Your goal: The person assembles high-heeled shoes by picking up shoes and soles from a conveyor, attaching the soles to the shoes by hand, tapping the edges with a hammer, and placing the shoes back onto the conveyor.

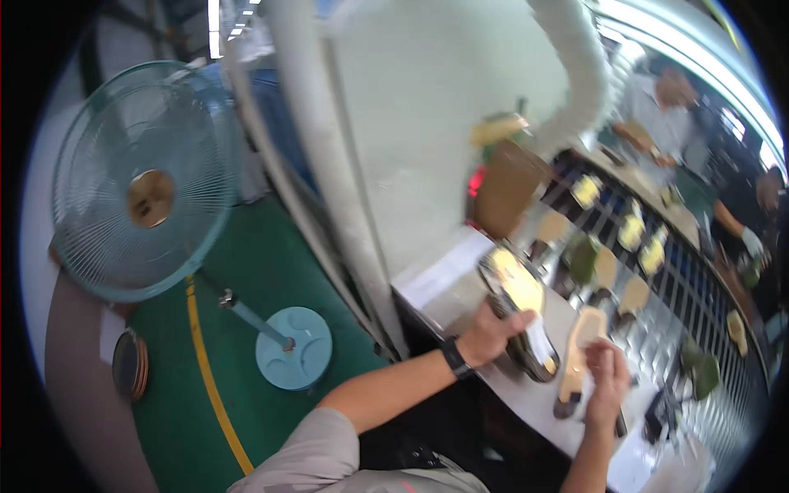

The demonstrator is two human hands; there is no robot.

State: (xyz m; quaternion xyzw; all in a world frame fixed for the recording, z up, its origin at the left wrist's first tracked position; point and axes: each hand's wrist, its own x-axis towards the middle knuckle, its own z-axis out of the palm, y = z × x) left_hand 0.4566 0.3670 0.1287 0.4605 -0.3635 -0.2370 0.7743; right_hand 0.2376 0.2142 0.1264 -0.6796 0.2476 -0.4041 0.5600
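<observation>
My left hand (pixel 491 335) grips a dark shoe (pixel 501 283) by its side, thumb across it, with its pale yellow and white underside turned up. The shoe is tilted above the edge of the bench. To its right a beige, sole-shaped piece (pixel 585 329) with a dark end lies on the bench. My right hand (pixel 606 380) is beside that piece, its fingers partly bent and blurred. Whether they hold or touch anything is hard to make out. A dark object (pixel 621 424) shows just below that hand.
Beyond the bench (pixel 460 292), a metal roller conveyor (pixel 657 316) carries several yellow, beige and green shoe parts. Two people (pixel 657 107) work across it. A blue standing fan (pixel 148 181) is at left on a green floor; a white pipe (pixel 329 148) rises beside the bench.
</observation>
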